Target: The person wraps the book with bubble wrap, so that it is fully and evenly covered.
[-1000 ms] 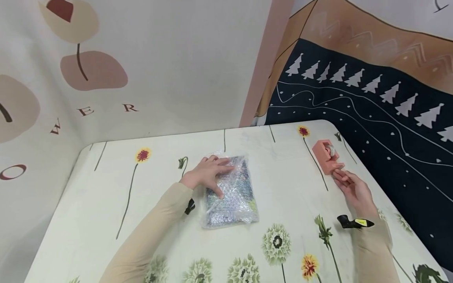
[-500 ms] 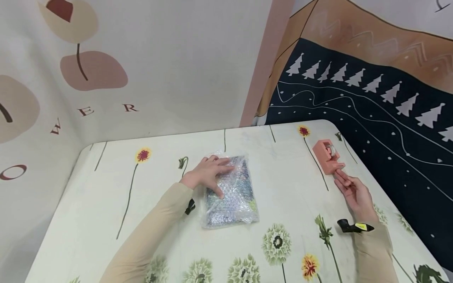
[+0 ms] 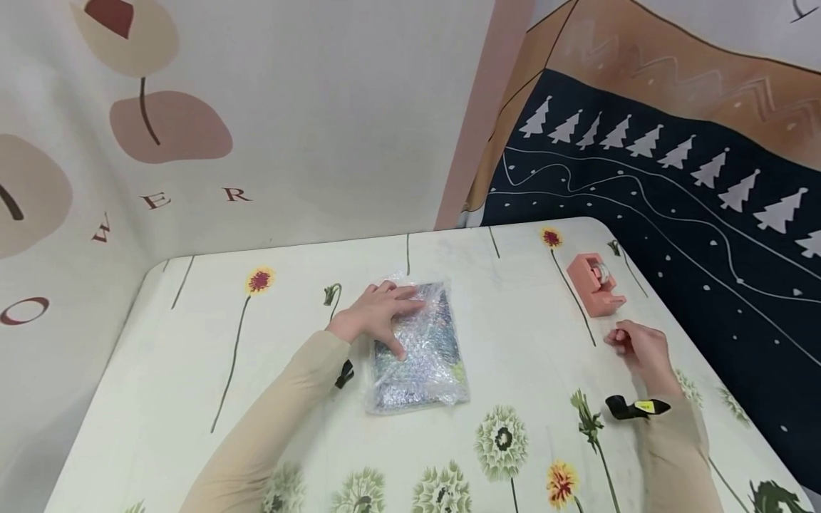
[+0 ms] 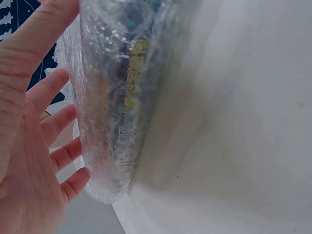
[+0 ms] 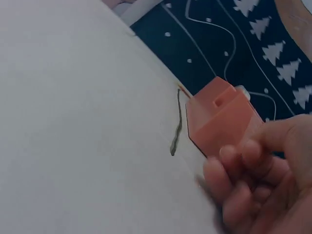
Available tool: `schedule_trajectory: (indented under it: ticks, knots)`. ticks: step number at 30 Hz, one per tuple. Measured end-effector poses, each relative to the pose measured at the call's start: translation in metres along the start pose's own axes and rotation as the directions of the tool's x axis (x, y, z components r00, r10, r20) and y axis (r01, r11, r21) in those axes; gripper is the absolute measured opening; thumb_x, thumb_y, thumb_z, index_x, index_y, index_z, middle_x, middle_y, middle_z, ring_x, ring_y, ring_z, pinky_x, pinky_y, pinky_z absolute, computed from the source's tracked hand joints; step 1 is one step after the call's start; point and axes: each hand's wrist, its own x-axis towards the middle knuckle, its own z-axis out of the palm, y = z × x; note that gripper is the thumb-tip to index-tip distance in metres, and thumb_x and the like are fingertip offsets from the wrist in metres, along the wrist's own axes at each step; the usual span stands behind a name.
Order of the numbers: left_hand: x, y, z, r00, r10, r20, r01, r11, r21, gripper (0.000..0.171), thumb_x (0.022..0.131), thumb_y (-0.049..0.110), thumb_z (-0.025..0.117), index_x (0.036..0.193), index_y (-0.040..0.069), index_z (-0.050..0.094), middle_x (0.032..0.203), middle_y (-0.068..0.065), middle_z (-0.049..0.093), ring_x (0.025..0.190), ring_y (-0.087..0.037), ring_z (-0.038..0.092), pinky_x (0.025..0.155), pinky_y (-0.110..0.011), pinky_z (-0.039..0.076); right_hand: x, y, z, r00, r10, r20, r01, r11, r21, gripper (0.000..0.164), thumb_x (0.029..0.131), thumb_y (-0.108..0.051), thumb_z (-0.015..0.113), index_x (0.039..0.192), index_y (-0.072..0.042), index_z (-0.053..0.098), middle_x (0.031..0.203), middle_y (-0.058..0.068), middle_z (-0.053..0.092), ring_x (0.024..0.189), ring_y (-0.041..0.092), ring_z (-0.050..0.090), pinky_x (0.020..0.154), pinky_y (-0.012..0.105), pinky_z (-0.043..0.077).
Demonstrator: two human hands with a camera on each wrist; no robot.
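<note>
A flat item in bubble wrap [image 3: 423, 356], with a dark, colourful cover showing through, lies mid-table. My left hand [image 3: 380, 313] rests on its upper left part with fingers spread. In the left wrist view, the fingertips touch the bubble wrap [image 4: 109, 131], and yellow lettering shows beneath it. At the right, a pink tape dispenser [image 3: 593, 285] carries a roll of clear tape [image 3: 601, 273]. My right hand [image 3: 643, 349] is just in front of the dispenser, fingers curled and thumb against them in a pinch at the tape's end, which barely shows. The right wrist view blurs these fingertips.
A white cloth with printed flowers [image 3: 502, 438] covers the table [image 3: 308, 420]. Behind it hangs a pale printed curtain [image 3: 333, 142]. A dark cloth with white trees [image 3: 641, 192] hangs along the right side, close to the dispenser.
My right hand has drawn back slightly from the front of the dispenser, toward me, and its fingers have gone from extended to curled. The left hand and bubble-wrapped item stay put.
</note>
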Motion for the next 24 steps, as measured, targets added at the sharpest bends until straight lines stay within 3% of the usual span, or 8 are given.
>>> schedule_trajectory:
  ticks: [2,4,7,12,19,21,24]
  knots:
    - [0.000,0.000,0.001,1.000,-0.001,-0.001,0.001,1.000,-0.002,0.102,0.058,0.059,0.079,0.144,0.024,0.038,0.154,-0.004,0.024,0.132,-0.030,0.027,0.099,-0.045,0.029,0.001,-0.006,0.001,0.998,0.055,-0.024,-0.060,0.973,-0.221,0.036,0.095,-0.022,0.047,0.062,-0.014,0.060,0.060,-0.007,0.063,0.051,0.003,0.056,0.047,0.018,0.043]
    - [0.000,-0.001,0.002,1.000,-0.003,-0.001,0.003,1.000,-0.004,0.102,0.058,0.059,0.079,0.144,0.024,0.038,0.154,-0.004,0.024,0.132,-0.029,0.027,0.099,-0.045,0.029,0.003,-0.012,0.000,0.995,0.104,-0.010,-0.099,0.911,-0.399,0.037,0.096,-0.029,0.045,0.066,-0.016,0.061,0.059,-0.009,0.061,0.048,0.001,0.049,0.046,0.021,0.038]
    - [0.000,-0.001,0.003,1.000,-0.002,-0.003,0.002,1.000,-0.005,0.102,0.058,0.059,0.079,0.144,0.024,0.038,0.154,-0.004,0.024,0.131,-0.029,0.028,0.098,-0.045,0.030,0.008,-0.019,-0.003,0.986,0.162,0.046,-0.117,0.857,-0.501,0.038,0.098,-0.032,0.041,0.071,-0.015,0.063,0.062,-0.009,0.061,0.050,0.002,0.046,0.048,0.023,0.038]
    - [0.001,-0.002,0.003,1.000,-0.004,0.001,0.004,1.000,-0.006,0.102,0.058,0.060,0.079,0.145,0.025,0.038,0.154,-0.004,0.023,0.132,-0.030,0.027,0.100,-0.045,0.029,0.022,-0.021,-0.003,0.980,0.187,0.069,-0.121,0.832,-0.542,0.039,0.099,-0.030,0.040,0.072,-0.015,0.064,0.061,-0.008,0.061,0.051,0.003,0.047,0.049,0.024,0.037]
    - [0.001,-0.002,0.003,1.000,-0.004,-0.002,0.004,1.000,-0.008,0.102,0.058,0.059,0.079,0.145,0.025,0.037,0.154,-0.004,0.023,0.132,-0.030,0.026,0.099,-0.045,0.029,0.027,-0.014,-0.008,0.985,0.169,0.040,-0.126,0.852,-0.509,0.035,0.096,-0.022,0.044,0.068,-0.012,0.063,0.055,-0.008,0.059,0.048,0.002,0.051,0.044,0.019,0.041]
    - [0.002,-0.002,0.003,1.000,-0.003,-0.001,0.003,1.000,-0.007,0.102,0.059,0.059,0.079,0.145,0.025,0.037,0.154,-0.003,0.023,0.132,-0.030,0.026,0.099,-0.045,0.029,0.024,-0.010,-0.011,0.987,0.136,0.084,-0.080,0.876,-0.476,0.030,0.096,-0.024,0.045,0.075,-0.013,0.062,0.059,-0.009,0.060,0.051,0.001,0.053,0.047,0.017,0.043]
    - [0.002,-0.003,0.003,1.000,-0.001,-0.002,0.001,1.000,0.000,0.102,0.058,0.060,0.079,0.145,0.026,0.037,0.154,-0.003,0.023,0.132,-0.030,0.026,0.099,-0.045,0.029,0.017,-0.004,-0.015,0.985,0.086,0.150,-0.035,0.950,-0.312,0.024,0.097,-0.024,0.048,0.080,-0.016,0.063,0.065,-0.007,0.063,0.055,0.001,0.057,0.050,0.015,0.047]
